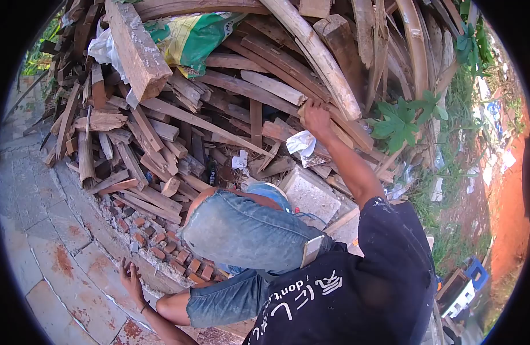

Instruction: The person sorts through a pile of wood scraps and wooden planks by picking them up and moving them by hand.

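My right hand [316, 118] is closed on the end of a pale wooden piece [273, 86] in the heap of scrap wood, its fingers wrapped over the end. Just below that hand lies a crumpled white scrap [301, 144]. Beside my bent knee, over the stone paving [64, 253], my left hand [130, 280] hangs with its fingers apart and nothing in it.
A long thick beam [138, 54] juts out at the upper left, near a green and yellow sack [190, 43]. A white block [311, 194] sits by my knees. Small bricks [167, 247] line the paving edge. A blue saw handle [476, 273] lies at the lower right.
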Motion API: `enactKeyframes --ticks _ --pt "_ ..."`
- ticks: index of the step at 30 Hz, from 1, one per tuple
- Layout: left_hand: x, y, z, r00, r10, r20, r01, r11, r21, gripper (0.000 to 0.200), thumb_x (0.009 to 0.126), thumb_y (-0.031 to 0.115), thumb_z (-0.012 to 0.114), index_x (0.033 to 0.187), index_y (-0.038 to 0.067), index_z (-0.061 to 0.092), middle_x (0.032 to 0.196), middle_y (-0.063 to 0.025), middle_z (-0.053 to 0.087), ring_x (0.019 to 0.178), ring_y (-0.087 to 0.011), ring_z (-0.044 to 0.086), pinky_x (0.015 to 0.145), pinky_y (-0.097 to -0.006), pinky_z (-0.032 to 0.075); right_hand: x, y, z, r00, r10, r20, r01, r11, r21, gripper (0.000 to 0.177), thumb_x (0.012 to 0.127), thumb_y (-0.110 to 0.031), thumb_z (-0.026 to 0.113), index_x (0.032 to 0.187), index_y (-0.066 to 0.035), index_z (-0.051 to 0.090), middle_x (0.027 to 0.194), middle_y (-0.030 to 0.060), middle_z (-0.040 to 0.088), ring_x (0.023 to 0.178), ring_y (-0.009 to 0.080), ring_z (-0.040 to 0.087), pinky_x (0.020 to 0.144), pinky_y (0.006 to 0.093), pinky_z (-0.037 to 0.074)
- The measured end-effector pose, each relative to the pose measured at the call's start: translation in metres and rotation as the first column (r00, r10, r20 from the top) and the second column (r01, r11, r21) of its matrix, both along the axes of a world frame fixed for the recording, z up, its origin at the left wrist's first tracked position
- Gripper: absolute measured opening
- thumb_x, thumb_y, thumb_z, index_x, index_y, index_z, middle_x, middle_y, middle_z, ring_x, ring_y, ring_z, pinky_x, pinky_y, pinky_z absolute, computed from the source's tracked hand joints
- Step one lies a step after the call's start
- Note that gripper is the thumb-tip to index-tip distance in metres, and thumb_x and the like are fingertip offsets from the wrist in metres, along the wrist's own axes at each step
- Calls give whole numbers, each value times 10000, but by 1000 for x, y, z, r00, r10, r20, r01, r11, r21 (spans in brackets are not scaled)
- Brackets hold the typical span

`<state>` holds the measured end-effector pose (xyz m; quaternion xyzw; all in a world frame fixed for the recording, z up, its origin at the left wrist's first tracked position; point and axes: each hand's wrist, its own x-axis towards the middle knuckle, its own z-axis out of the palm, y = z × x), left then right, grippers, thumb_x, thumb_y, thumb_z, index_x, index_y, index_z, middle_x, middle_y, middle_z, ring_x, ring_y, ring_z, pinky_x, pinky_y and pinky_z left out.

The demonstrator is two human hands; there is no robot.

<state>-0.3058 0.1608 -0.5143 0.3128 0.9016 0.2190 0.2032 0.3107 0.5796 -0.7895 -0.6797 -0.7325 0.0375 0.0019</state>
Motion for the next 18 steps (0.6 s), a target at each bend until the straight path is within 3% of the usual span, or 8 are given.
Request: enactKeyframes --ticks 2,4,7,12,14,15,16,18 --pt "7 -1 0 996 30 87 -25 998 -59 453 953 265 624 1357 84 527 1064 -99 650 823 -130 625 599 -237 488 7 -3 7 1000 19 24 -18 999 -32 409 802 -190 658 1100 49 511 1051 242 584 1005 392 616 783 494 544" --pt "4 -2 -2 992 48 115 -43 998 -50 448 956 267 619 1351 76 530 1069 -100 651 824 -129 625 601 -237 491 20 -19 22 994 107 -3 -107 993 54 365 781 -161 629 1052 61 528 986 258 602 852 396 662 628 459 569" --pt "-3 3 -10 986 75 148 -74 997 -9 441 969 284 594 1343 58 531 1095 -111 655 831 -130 630 612 -237 499 21 -63 73 990 139 -13 -140 988 -65 311 773 -161 615 989 55 560 919 250 614 780 377 672 598 467 562" --pt "-19 22 -25 962 33 269 -52 997 63 416 991 254 550 1354 53 515 1153 -102 638 858 -147 655 654 -251 518 -39 -77 234 836 470 -283 -514 852 -101 399 740 -270 660 942 62 567 794 230 637 674 385 663 575 473 541" --pt "-23 31 -35 954 -18 299 -12 995 100 404 992 232 543 1357 61 514 1185 -102 622 847 -145 657 652 -253 517 -72 -33 301 689 599 -408 -686 721 -99 409 704 -303 683 679 93 580 594 220 609 599 363 644 561 441 518" --pt "-20 36 -38 952 -24 306 -8 995 102 404 992 232 543 1357 61 514 1185 -102 622 847 -145 657 652 -253 517 -93 -11 341 709 571 -413 -676 718 -166 319 657 -279 705 722 32 678 671 218 647 694 369 676 628 453 537" --pt "-16 43 -40 952 -51 303 31 997 73 394 992 224 539 1353 67 520 1167 -101 629 848 -142 657 651 -252 516 -109 14 367 605 658 -448 -714 698 60 367 693 -328 705 703 37 671 661 201 638 675 335 664 630 420 531" --pt "-15 46 -49 961 -114 253 114 993 13 357 992 198 524 1327 78 548 1089 -94 657 838 -132 655 630 -247 511 -99 31 444 546 717 -433 -646 690 327 370 718 -340 702 757 26 670 688 183 644 679 312 659 628 411 527"
